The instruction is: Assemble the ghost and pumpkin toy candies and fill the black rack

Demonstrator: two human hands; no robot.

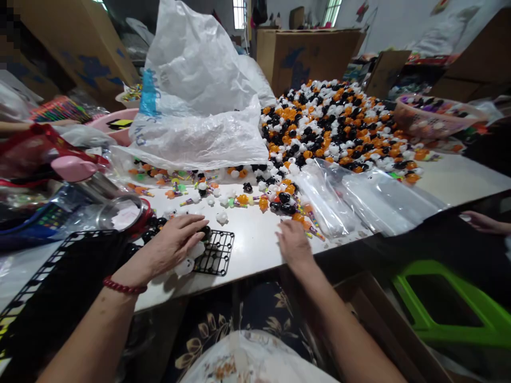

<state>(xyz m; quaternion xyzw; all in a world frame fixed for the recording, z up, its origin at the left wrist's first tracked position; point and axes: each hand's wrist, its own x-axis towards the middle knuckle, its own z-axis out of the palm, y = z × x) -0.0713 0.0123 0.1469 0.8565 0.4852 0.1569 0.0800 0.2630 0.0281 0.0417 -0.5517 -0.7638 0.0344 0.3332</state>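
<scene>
My left hand [175, 244] reaches over a black plastic grid [217, 252] at the front of the white table. Its fingers are stretched out, with a small black piece [206, 232] at the fingertips and a white ghost-like piece [185, 266] under the thumb side. Whether it grips any of these does not show. On the table farther right, my right hand [294, 246] is lowered beside orange pumpkin-like pieces [298, 217] and colourful striped sticks [315, 230]. Its fingers point down and are slightly blurred, and their undersides are hidden.
A large heap of orange, black and white pieces [331, 122] covers the back right. Clear plastic bags [383, 199] lie at the right edge. Behind the table's left part stands a big white sack [195, 64]. Stacked black grids [59, 287] and a metal bowl [104, 217] are left.
</scene>
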